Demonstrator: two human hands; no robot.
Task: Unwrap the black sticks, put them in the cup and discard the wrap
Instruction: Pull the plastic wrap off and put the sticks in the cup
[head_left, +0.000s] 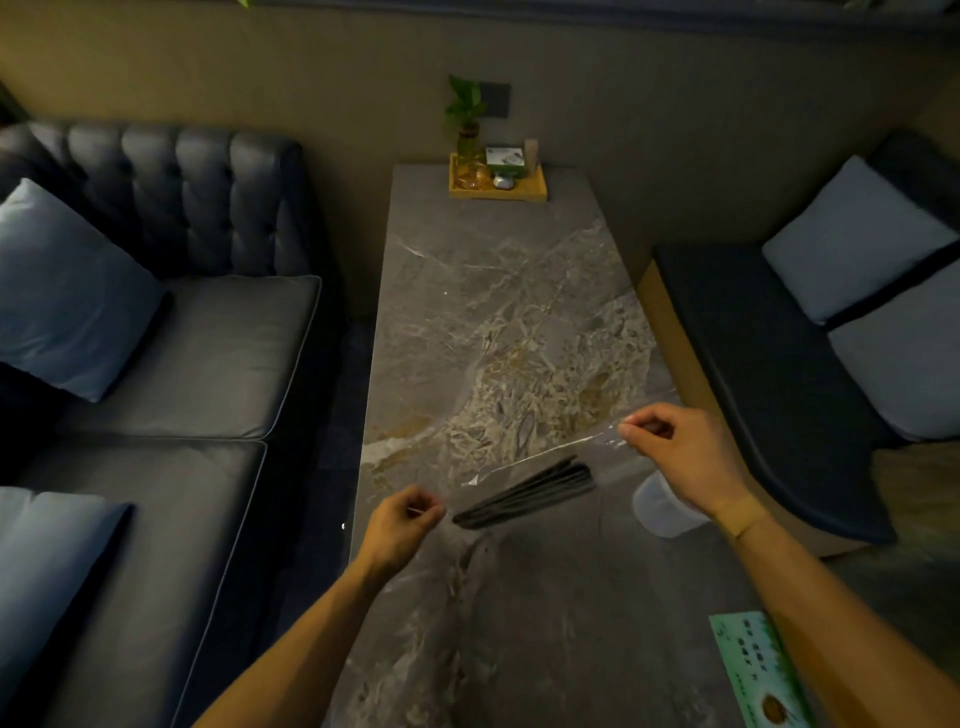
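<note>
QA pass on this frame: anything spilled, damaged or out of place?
Nothing stands out. Both hands, left hand and right hand, pinch the clear wrap spread over the sticks; the cup stands upright on the table.

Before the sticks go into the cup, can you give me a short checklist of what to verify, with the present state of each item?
1. Both hands hold the wrap: left hand and right hand each pinch an edge of the clear wrap. Ok.
2. Black sticks free of the wrap: they appear to lie bundled on it or under it. Cannot tell.
3. Cup within reach: beside the right wrist. Ok.
4. Cup upright with mouth clear: partly hidden by the forearm. Cannot tell.
5. A hand free to pick up the sticks: not ok.
</note>
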